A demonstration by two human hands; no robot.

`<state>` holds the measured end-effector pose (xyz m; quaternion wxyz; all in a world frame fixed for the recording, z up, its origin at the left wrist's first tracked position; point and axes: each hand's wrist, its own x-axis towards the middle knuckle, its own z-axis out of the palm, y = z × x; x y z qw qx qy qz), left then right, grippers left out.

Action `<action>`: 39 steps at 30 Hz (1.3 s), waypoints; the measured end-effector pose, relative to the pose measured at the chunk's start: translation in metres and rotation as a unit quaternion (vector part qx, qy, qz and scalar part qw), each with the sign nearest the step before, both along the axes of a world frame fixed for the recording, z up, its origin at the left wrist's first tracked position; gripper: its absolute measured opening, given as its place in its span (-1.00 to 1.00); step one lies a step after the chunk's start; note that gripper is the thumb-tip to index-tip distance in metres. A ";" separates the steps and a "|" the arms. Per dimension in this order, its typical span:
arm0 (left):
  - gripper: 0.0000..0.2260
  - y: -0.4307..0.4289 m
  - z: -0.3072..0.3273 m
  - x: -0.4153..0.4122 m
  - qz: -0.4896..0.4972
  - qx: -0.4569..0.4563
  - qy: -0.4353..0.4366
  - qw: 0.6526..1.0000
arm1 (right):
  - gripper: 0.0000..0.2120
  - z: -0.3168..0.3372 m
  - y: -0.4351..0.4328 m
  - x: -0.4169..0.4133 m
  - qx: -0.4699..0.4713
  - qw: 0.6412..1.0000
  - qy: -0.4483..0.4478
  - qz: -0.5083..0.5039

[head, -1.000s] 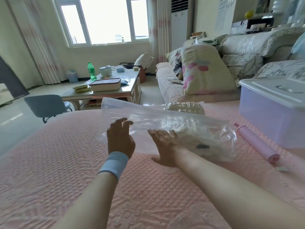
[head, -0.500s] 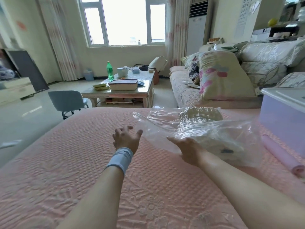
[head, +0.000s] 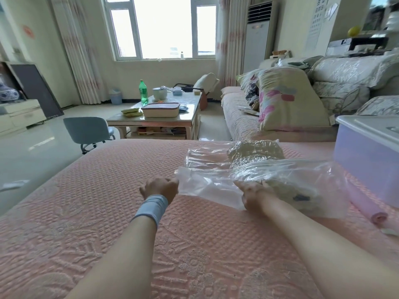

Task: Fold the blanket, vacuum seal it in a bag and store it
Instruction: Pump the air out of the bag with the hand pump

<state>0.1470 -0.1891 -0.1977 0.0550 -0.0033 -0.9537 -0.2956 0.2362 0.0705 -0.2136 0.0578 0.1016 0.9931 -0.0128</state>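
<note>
Blanket [head: 280, 185] folded, inside the vacuum bag [head: 211, 187] on the bed [head: 103, 190]. My left hand [head: 159, 187] pinches its corner, my right hand [head: 254, 193] grips the near edge. I reckon sealing and the storage box [head: 367, 156] remain.

The clear bag [head: 216, 186] is veiling the blanket [head: 257, 149] inside it, blurring its folds. The right hand's [head: 255, 194] fingers [head: 238, 184] are disappearing beneath the bag's near edge. Right of the bag, the lidded box [head: 367, 156] is running off the frame. The bag is overlapping the pink roll's [head: 367, 203] far end. A dark patch [head: 301, 198] inside the bag is showing too blurred to identify.
</note>
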 end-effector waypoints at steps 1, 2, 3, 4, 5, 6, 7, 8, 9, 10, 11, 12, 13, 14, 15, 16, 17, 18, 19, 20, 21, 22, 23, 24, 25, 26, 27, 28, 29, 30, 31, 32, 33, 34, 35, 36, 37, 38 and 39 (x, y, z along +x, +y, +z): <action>-0.45 -0.003 -0.004 -0.003 0.010 0.005 -0.045 0.999 | -0.37 -0.001 -0.003 -0.001 -0.004 1.000 0.000 0.000; -0.38 -0.004 -0.005 -0.005 0.009 0.033 -0.078 0.996 | -0.36 -0.001 -0.006 -0.002 -0.006 1.000 0.001 0.002; -0.33 -0.002 -0.005 -0.005 0.004 0.053 -0.090 0.995 | -0.34 -0.002 -0.009 -0.003 -0.003 1.000 0.004 0.008; -0.31 0.000 -0.004 -0.003 -0.006 0.034 -0.087 0.996 | -0.33 -0.004 -0.013 -0.003 0.005 1.000 0.005 0.019; -0.31 0.003 -0.003 -0.002 -0.019 -0.036 -0.070 0.997 | -0.33 -0.005 -0.016 -0.003 0.017 0.999 0.002 0.030; -0.32 0.006 -0.002 -0.001 -0.021 -0.126 -0.055 0.990 | -0.35 -0.006 -0.019 -0.004 0.028 0.999 -0.007 0.038; -0.31 0.006 -0.002 0.001 -0.004 -0.193 -0.061 0.979 | -0.39 -0.008 -0.022 -0.004 0.038 0.998 -0.018 0.041; -0.25 0.008 -0.002 0.004 0.020 -0.221 -0.089 0.971 | -0.42 -0.011 -0.024 -0.005 0.047 0.997 -0.031 0.045; -0.16 0.010 -0.001 0.005 0.039 -0.227 -0.119 0.966 | -0.45 -0.014 -0.026 -0.006 0.059 0.996 -0.044 0.048; -0.13 0.012 0.002 0.009 0.039 -0.225 -0.109 0.967 | -0.46 -0.016 -0.027 -0.007 0.070 0.995 -0.056 0.050; -0.18 0.016 0.001 0.009 0.014 -0.232 -0.044 0.972 | -0.46 -0.018 -0.027 -0.008 0.078 0.994 -0.064 0.051; -0.29 0.022 0.003 0.011 -0.030 -0.230 0.048 0.972 | -0.46 -0.018 -0.027 -0.009 0.079 0.993 -0.068 0.052; -0.36 0.031 0.002 0.011 -0.086 -0.212 0.128 0.965 | -0.45 -0.018 -0.026 -0.009 0.073 0.994 -0.064 0.054; -0.43 0.041 0.003 0.013 -0.152 -0.184 0.167 0.957 | -0.45 -0.018 -0.024 -0.009 0.060 0.995 -0.057 0.058; -0.52 0.051 0.000 0.014 -0.210 -0.172 0.151 0.950 | -0.45 -0.017 -0.022 -0.008 0.038 0.996 -0.044 0.064; -0.58 0.060 -0.006 0.016 -0.252 -0.183 0.101 0.945 | -0.45 -0.014 -0.020 -0.006 0.014 0.997 -0.022 0.068; -0.57 0.069 -0.016 0.018 -0.268 -0.207 0.021 0.941 | -0.45 -0.013 -0.016 -0.004 -0.006 0.998 0.002 0.064; -0.52 0.073 -0.026 0.018 -0.264 -0.236 -0.064 0.933 | -0.43 -0.011 -0.013 -0.003 -0.009 0.998 0.028 0.052; -0.47 0.074 -0.037 0.016 -0.247 -0.254 -0.132 0.926 | -0.41 -0.010 -0.007 -0.002 0.008 0.998 0.046 0.030; -0.42 0.073 -0.046 0.012 -0.232 -0.257 -0.172 0.922 | -0.40 -0.008 0.000 -0.001 0.036 0.998 0.052 -0.002; -0.37 0.072 -0.054 0.007 -0.224 -0.258 -0.191 0.920 | -0.40 -0.008 0.009 0.000 0.050 0.997 0.044 -0.043; -0.35 0.072 -0.056 0.005 -0.221 -0.264 -0.199 0.917 | -0.38 -0.007 0.019 0.001 0.042 0.996 0.028 -0.079; -0.33 0.074 -0.056 0.004 -0.219 -0.277 -0.202 0.913 | -0.34 -0.008 0.028 0.001 0.019 0.995 0.012 -0.102; -0.33 0.079 -0.052 0.004 -0.216 -0.296 -0.208 0.907 | -0.30 -0.010 0.036 0.002 0.004 0.995 0.002 -0.103; -0.33 0.086 -0.047 0.003 -0.209 -0.318 -0.214 0.900 | -0.26 -0.011 0.042 0.003 0.002 0.996 -0.002 -0.092; -0.34 0.094 -0.040 0.003 -0.197 -0.339 -0.214 0.895 | -0.24 -0.012 0.045 0.003 0.012 0.997 -0.001 -0.079; -0.34 0.103 -0.032 0.006 -0.185 -0.355 -0.195 0.895 | -0.23 -0.012 0.047 0.002 0.022 0.998 0.001 -0.066; -0.36 0.114 -0.024 0.010 -0.175 -0.366 -0.154 0.901 | -0.21 -0.011 0.048 0.002 0.023 0.998 0.007 -0.055; -0.41 0.124 -0.016 0.015 -0.175 -0.366 -0.092 0.909 | -0.20 -0.010 0.048 0.002 0.008 0.999 0.018 -0.044; -0.46 0.140 -0.010 0.019 -0.193 -0.346 -0.020 0.918 | -0.21 -0.008 0.053 0.004 -0.028 0.998 0.041 -0.036; -0.51 0.151 -0.007 0.023 -0.220 -0.299 0.039 0.928 | -0.22 -0.008 0.055 0.004 -0.079 0.993 0.081 -0.025; -0.54 0.168 -0.004 0.028 -0.258 -0.242 0.077 0.932 | -0.26 -0.007 0.063 0.008 -0.145 0.980 0.134 -0.021; -0.56 0.184 -0.006 0.033 -0.298 -0.192 0.085 0.931 | -0.30 -0.006 0.072 0.014 -0.208 0.958 0.194 -0.025; -0.55 0.197 -0.010 0.036 -0.329 -0.155 0.066 0.929 | -0.34 -0.008 0.081 0.019 -0.242 0.936 0.252 -0.037; -0.51 0.209 -0.016 0.040 -0.348 -0.133 0.027 0.928 | -0.38 -0.011 0.094 0.025 -0.233 0.925 0.294 -0.062; -0.47 0.217 -0.024 0.041 -0.353 -0.121 -0.019 0.928 | -0.41 -0.013 0.105 0.029 -0.187 0.928 0.308 -0.094; -0.42 0.222 -0.034 0.039 -0.351 -0.116 -0.053 0.928 | -0.43 -0.017 0.118 0.034 -0.126 0.941 0.286 -0.129; -0.38 0.226 -0.042 0.037 -0.348 -0.121 -0.070 0.927 | -0.43 -0.021 0.130 0.038 -0.089 0.956 0.230 -0.158; -0.34 0.230 -0.047 0.035 -0.344 -0.130 -0.070 0.927 | -0.40 -0.024 0.140 0.040 -0.088 0.968 0.161 -0.168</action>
